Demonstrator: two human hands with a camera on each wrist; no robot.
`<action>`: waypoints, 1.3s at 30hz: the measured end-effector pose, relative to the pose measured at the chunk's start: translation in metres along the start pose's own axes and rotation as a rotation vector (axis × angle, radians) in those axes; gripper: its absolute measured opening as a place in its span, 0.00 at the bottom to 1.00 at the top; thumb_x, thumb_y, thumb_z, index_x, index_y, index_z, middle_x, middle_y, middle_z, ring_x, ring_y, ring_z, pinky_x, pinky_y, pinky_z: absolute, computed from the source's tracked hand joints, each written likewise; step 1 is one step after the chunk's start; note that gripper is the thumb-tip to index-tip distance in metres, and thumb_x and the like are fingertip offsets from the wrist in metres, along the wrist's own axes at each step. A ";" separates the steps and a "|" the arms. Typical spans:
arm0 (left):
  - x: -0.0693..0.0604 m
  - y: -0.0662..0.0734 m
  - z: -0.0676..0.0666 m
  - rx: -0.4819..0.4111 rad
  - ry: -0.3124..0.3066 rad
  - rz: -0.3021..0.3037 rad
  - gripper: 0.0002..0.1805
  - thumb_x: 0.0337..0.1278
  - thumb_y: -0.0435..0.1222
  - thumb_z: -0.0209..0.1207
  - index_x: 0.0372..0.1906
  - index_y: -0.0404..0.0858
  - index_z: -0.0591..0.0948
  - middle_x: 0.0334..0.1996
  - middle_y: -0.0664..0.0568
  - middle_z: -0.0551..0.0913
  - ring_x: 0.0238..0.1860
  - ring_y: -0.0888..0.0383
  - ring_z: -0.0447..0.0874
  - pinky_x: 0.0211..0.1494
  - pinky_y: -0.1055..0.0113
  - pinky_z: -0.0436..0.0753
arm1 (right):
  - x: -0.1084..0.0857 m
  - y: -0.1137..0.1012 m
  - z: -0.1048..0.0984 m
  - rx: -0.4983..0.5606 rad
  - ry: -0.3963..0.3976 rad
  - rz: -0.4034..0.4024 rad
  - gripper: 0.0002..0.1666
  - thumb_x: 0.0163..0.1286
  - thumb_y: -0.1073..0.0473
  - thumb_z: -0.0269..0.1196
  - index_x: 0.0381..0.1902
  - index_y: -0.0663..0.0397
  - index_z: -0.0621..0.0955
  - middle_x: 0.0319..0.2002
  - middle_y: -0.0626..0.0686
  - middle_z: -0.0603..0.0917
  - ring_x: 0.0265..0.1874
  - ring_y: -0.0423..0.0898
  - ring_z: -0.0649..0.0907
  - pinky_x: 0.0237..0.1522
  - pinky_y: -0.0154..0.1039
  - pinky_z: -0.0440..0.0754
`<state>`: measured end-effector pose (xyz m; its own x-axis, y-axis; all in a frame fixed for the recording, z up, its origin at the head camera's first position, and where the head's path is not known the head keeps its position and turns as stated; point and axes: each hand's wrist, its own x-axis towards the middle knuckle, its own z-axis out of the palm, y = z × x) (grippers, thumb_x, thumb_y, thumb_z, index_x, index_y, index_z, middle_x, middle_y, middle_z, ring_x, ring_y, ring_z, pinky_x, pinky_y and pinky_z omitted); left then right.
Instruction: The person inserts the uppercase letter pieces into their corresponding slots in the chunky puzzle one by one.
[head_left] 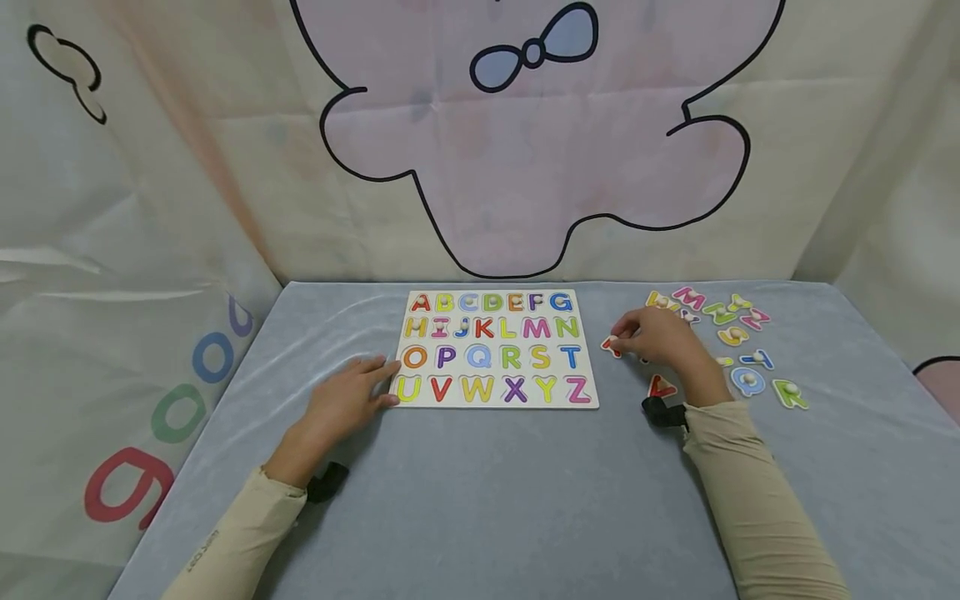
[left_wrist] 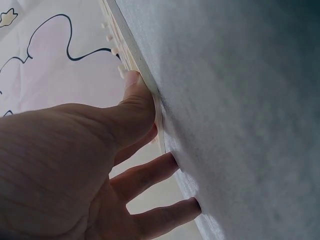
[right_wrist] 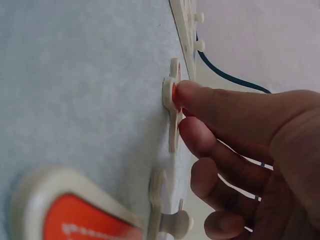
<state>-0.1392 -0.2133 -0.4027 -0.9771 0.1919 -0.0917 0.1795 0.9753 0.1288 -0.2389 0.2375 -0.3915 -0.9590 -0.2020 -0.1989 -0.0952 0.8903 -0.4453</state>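
Observation:
The letter board (head_left: 497, 405) lies on the blue-grey cloth, with small knobs showing on the top-row letters. My left hand (head_left: 341, 404) touches its lower left edge; in the left wrist view the thumb of that hand (left_wrist: 105, 145) lies against the board's edge (left_wrist: 144, 70), other fingers spread. Right of the board, my right hand (head_left: 663, 340) pinches a small red letter piece (head_left: 608, 344). Seen from the right wrist, thumb and index finger of the hand (right_wrist: 240, 135) hold the piece (right_wrist: 173, 117) close to the cloth, its shape partly hidden.
A red V-like piece (head_left: 662, 387) lies below my right hand. Farther right are a blue Q (head_left: 748, 382), a green R (head_left: 790, 393), a yellow S (head_left: 732, 336) and several other loose letters. A printed curtain (head_left: 495, 192) hangs behind the table.

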 end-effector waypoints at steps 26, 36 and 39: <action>-0.001 0.000 0.000 0.001 0.006 0.009 0.34 0.62 0.49 0.63 0.72 0.47 0.71 0.71 0.42 0.71 0.71 0.39 0.68 0.62 0.40 0.75 | -0.002 -0.003 -0.002 -0.025 -0.020 -0.069 0.14 0.67 0.56 0.67 0.49 0.55 0.87 0.39 0.54 0.88 0.36 0.49 0.78 0.32 0.36 0.74; 0.000 -0.002 0.000 -0.002 0.028 0.022 0.34 0.62 0.49 0.63 0.72 0.47 0.71 0.71 0.42 0.72 0.71 0.40 0.68 0.62 0.41 0.76 | -0.002 -0.028 -0.001 -0.038 0.050 -0.092 0.13 0.68 0.56 0.66 0.47 0.53 0.87 0.38 0.52 0.88 0.37 0.50 0.78 0.32 0.37 0.72; -0.001 -0.002 0.000 -0.003 0.040 0.041 0.33 0.62 0.48 0.63 0.71 0.46 0.72 0.70 0.42 0.73 0.70 0.40 0.70 0.62 0.42 0.76 | 0.003 -0.042 0.003 -0.035 0.056 -0.128 0.12 0.68 0.55 0.66 0.46 0.52 0.88 0.38 0.51 0.87 0.38 0.49 0.78 0.35 0.38 0.72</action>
<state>-0.1386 -0.2157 -0.4032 -0.9728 0.2269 -0.0465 0.2189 0.9663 0.1351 -0.2370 0.1985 -0.3766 -0.9515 -0.2931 -0.0930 -0.2265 0.8726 -0.4328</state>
